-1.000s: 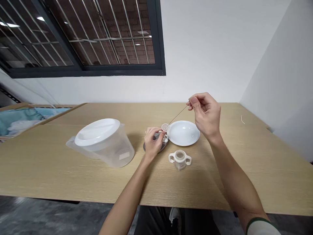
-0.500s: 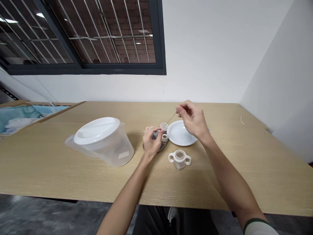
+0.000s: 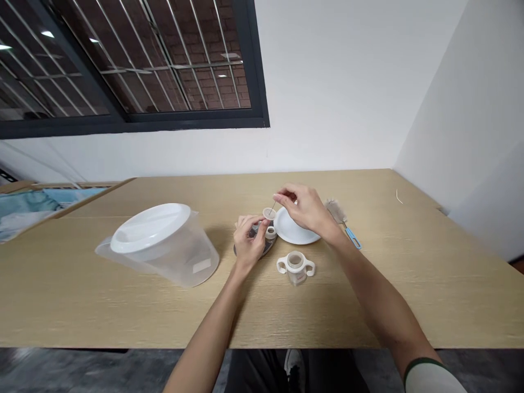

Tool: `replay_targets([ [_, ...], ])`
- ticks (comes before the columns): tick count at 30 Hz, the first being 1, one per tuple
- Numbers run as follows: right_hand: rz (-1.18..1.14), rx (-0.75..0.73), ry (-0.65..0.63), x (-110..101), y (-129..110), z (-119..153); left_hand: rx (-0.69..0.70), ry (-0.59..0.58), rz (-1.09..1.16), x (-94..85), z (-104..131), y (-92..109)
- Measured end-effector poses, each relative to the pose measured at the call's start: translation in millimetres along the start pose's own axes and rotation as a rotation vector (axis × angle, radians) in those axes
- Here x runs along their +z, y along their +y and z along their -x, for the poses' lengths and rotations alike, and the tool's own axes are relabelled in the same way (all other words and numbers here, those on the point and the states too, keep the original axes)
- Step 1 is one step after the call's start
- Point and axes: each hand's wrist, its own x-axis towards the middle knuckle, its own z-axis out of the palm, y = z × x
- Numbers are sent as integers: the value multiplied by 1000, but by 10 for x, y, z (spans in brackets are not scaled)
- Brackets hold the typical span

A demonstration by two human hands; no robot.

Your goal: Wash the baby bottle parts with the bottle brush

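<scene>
Right hand (image 3: 305, 210) pinching thin wire (image 3: 272, 208) into small cap (image 3: 268, 214) pinched by left hand (image 3: 247, 242); jug (image 3: 159, 244) label unreadable.

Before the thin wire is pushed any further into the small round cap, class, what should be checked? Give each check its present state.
1. Left hand grips the small round cap: ok.
2. Right hand pinches the thin wire: ok.
3. Wire tip meets the cap's opening: cannot tell, too small.
4. Shallow white plate sits flat beside the hands: ok.
5. Two-handled clear baby bottle stands upright, apart from both hands: ok.
6. Blue-handled bristle brush lies untouched: ok.
</scene>
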Motion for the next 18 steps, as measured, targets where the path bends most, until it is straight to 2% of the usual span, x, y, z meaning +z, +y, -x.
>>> replay_targets([
  [2,11,-11,-17,14,20,-5,-61,-52,57,-9,-10,25],
  [5,30,-17,-30,41,42,-9,-220,-190,210,-29,-36,46],
  [8,51,28,-30,27,32,-9,-333,-299,343,-50,-60,47],
  [13,31,100,33,-103,32,-14,-344,-353,373,-65,-62,47],
  [18,-98,79,145,-235,90,-22,-337,-358,351,-71,-77,110],
])
